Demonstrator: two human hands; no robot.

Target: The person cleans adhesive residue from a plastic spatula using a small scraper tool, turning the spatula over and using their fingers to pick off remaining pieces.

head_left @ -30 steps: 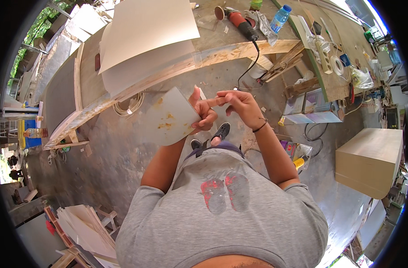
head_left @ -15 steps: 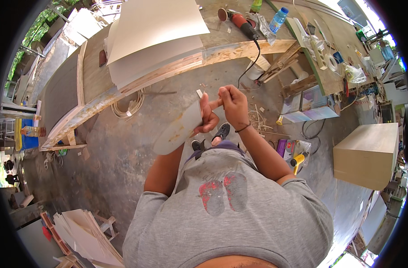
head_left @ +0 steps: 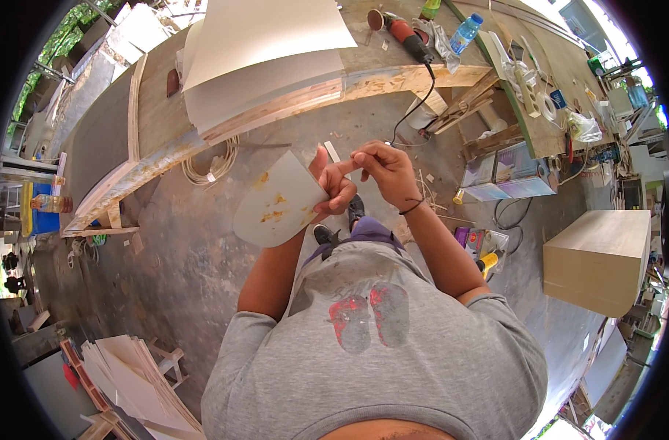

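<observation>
A flat grey sheet piece (head_left: 276,187) with a rounded end hangs out to the left of my left hand (head_left: 334,188). Yellow-brown smears mark its face, and my left thumb and fingers grip its right edge. My left index finger points right, toward my right hand (head_left: 387,173). The right fingers are pinched together at that fingertip; whatever is between them, if anything, is hidden. A narrow pale strip (head_left: 331,150) shows just beyond the left fingers; I cannot tell whether it touches them.
Ahead stands a long workbench with large pale sheets (head_left: 268,44) and a red angle grinder (head_left: 404,35). A blue-capped bottle (head_left: 465,34) is beside it. Coiled cable (head_left: 211,169) lies on the floor. A wooden box (head_left: 594,253) stands at right, stacked panels (head_left: 133,381) at lower left.
The sheet piece has turned so that more of its smeared face shows. Both hands stay close together, and the right fingers have shifted slightly at the left fingertip.
</observation>
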